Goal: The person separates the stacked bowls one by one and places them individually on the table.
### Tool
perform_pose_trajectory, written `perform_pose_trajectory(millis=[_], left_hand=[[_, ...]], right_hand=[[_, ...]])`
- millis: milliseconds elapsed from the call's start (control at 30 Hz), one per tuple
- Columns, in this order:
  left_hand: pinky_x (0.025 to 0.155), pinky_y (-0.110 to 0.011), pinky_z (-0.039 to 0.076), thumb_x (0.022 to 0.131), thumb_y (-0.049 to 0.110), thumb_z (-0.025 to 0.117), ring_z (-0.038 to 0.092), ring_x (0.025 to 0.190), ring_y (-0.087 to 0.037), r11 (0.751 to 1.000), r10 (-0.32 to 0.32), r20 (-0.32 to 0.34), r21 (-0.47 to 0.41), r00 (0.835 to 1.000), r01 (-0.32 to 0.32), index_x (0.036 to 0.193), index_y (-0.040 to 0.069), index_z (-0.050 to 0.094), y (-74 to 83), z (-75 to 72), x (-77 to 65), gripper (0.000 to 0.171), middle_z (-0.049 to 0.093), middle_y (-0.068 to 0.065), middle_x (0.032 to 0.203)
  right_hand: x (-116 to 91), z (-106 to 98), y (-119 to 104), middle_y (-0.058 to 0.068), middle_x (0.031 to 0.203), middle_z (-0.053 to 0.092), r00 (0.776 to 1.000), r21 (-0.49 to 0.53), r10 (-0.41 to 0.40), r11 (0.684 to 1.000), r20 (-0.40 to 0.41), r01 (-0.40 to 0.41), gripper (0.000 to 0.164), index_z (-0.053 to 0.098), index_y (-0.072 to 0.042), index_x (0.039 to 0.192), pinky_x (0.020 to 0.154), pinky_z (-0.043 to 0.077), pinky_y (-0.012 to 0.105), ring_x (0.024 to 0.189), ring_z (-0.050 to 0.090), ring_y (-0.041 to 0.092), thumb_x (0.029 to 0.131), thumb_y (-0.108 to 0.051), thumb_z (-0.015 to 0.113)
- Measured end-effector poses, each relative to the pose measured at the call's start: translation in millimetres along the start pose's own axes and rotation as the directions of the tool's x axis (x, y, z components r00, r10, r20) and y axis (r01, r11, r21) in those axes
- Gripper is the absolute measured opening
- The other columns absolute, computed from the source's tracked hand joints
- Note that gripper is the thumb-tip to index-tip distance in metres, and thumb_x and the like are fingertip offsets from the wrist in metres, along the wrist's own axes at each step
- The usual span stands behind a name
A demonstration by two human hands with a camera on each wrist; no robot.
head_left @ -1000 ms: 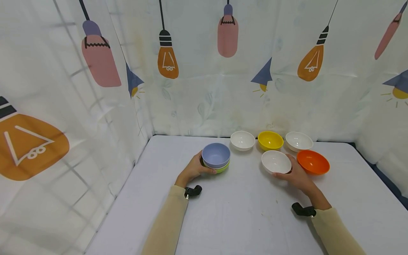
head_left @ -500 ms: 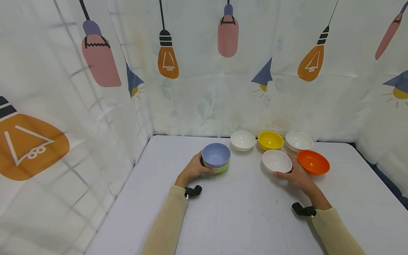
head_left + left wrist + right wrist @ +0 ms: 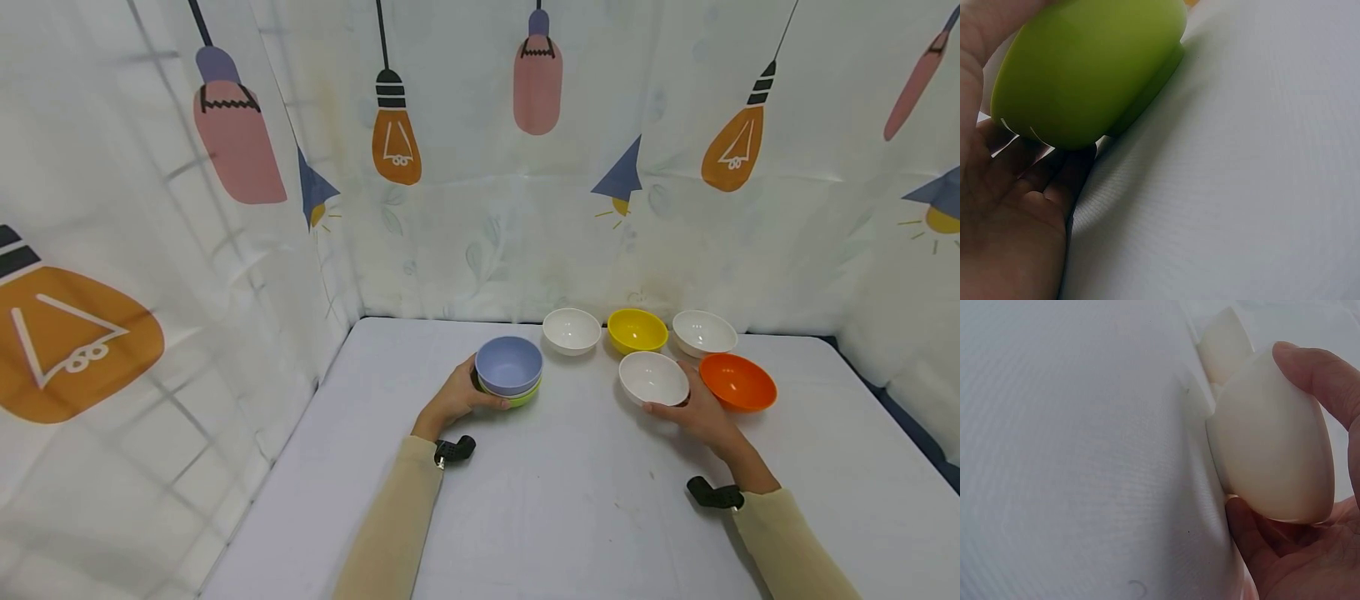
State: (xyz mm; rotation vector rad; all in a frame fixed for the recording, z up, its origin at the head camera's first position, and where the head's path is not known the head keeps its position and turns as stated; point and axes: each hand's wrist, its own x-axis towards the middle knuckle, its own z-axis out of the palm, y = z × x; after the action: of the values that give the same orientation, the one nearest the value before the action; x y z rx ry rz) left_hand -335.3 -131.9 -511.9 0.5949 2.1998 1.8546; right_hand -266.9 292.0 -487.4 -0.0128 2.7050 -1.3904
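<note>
My left hand (image 3: 455, 402) grips a stack of nested bowls from its left side. A blue bowl (image 3: 508, 367) tops the stack and a green bowl (image 3: 1097, 69) forms its base, with a pale rim between them. In the left wrist view the green bowl's foot meets the white cloth. On the right, my right hand (image 3: 701, 412) holds a white bowl (image 3: 652, 379), thumb at the near rim and fingers behind it. The right wrist view shows that white bowl (image 3: 1272, 437) upright, its foot at or just above the cloth; I cannot tell which.
Along the table's back edge stand a white bowl (image 3: 572, 332), a yellow bowl (image 3: 637, 332) and another white bowl (image 3: 704, 333). An orange bowl (image 3: 738, 382) sits close to the right hand's fingers. A printed curtain (image 3: 480, 208) hangs behind the white table (image 3: 555, 500).
The white bowl in my right hand has shifted very slightly right and back. My left hand and the stack have stayed in place.
</note>
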Motion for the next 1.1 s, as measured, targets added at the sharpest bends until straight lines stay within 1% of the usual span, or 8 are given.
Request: perform_pose_trajectory(millis=[233,533,967,1100], left_hand=[[0.120,-0.048,0.037,0.063,0.005,0.097,0.052,0.135,-0.025,1.000,-0.005,-0.007,0.015,1.000,0.006,0.150,0.022,0.046,-0.4,0.0,0.4,0.103,0.057,-0.005,0.144],[0.119,-0.048,0.036,0.062,0.006,0.098,0.052,0.135,-0.025,1.000,-0.008,-0.013,0.013,1.000,0.008,0.149,0.023,0.047,-0.6,-0.2,0.1,0.102,0.058,-0.004,0.142],[0.121,-0.049,0.034,0.065,0.004,0.096,0.050,0.136,-0.027,1.000,-0.019,-0.011,0.006,1.000,0.019,0.151,0.018,0.045,2.2,0.2,-1.2,0.102,0.056,-0.008,0.145],[0.121,-0.048,0.034,0.064,0.003,0.096,0.050,0.137,-0.027,1.000,-0.020,-0.006,-0.003,1.000,0.020,0.151,0.020,0.045,2.4,0.1,-1.2,0.102,0.057,-0.007,0.145]], right_hand=[[0.0,0.3,0.4,0.028,0.160,0.028,1.000,-0.001,0.009,1.000,-0.001,-0.009,0.119,0.009,-0.007,0.163,0.113,0.037,0.069,0.142,0.032,0.050,0.081,-0.048,0.085],[-0.2,0.5,-0.5,0.029,0.160,0.027,1.000,-0.006,0.013,1.000,-0.004,-0.013,0.121,0.006,-0.006,0.163,0.113,0.036,0.069,0.142,0.032,0.050,0.081,-0.048,0.085],[-0.9,0.0,-3.2,0.031,0.161,0.023,0.999,-0.010,0.037,0.999,0.006,-0.037,0.126,0.000,-0.005,0.163,0.114,0.035,0.069,0.143,0.030,0.052,0.080,-0.050,0.085],[-1.5,-0.6,-4.8,0.032,0.161,0.021,0.999,-0.016,0.047,0.999,0.009,-0.047,0.130,-0.004,-0.006,0.163,0.113,0.036,0.069,0.143,0.029,0.052,0.080,-0.051,0.085]])
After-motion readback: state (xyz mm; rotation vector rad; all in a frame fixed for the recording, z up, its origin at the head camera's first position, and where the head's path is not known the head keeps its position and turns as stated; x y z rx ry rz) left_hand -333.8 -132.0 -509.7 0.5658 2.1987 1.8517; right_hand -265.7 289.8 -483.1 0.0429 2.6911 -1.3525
